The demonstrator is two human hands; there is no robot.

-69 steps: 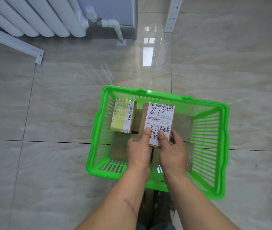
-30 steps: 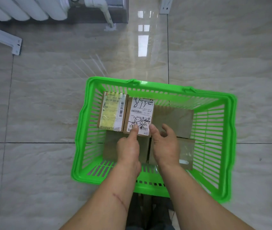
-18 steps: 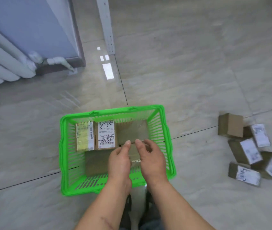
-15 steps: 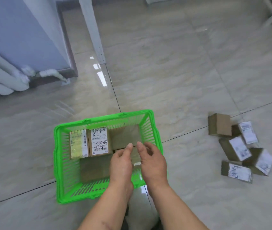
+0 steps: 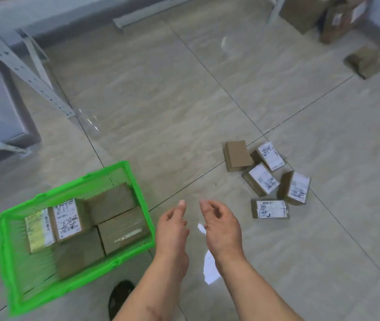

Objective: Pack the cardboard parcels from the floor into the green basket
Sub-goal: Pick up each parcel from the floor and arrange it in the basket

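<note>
We are holding left hand [image 5: 172, 225] and right hand [image 5: 221, 224] loose, empty, above bare floor between green basket [image 5: 6, 246] and parcels [image 5: 268, 179] clustered right. Risk we are weighing: grabbing leaning pile box is toppling neighbours; basket filling, later boxes riding high.

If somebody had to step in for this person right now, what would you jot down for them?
Left hand and right hand: both empty, fingers loosely curled, above the floor between the basket and the pile.
Green basket: on the floor to the left, several parcels already inside, including one with a scribbled label.
Left to do: five small parcels in a cluster on the floor to the right; the nearest lies label up.
Next, probably: reach for that one.
</note>
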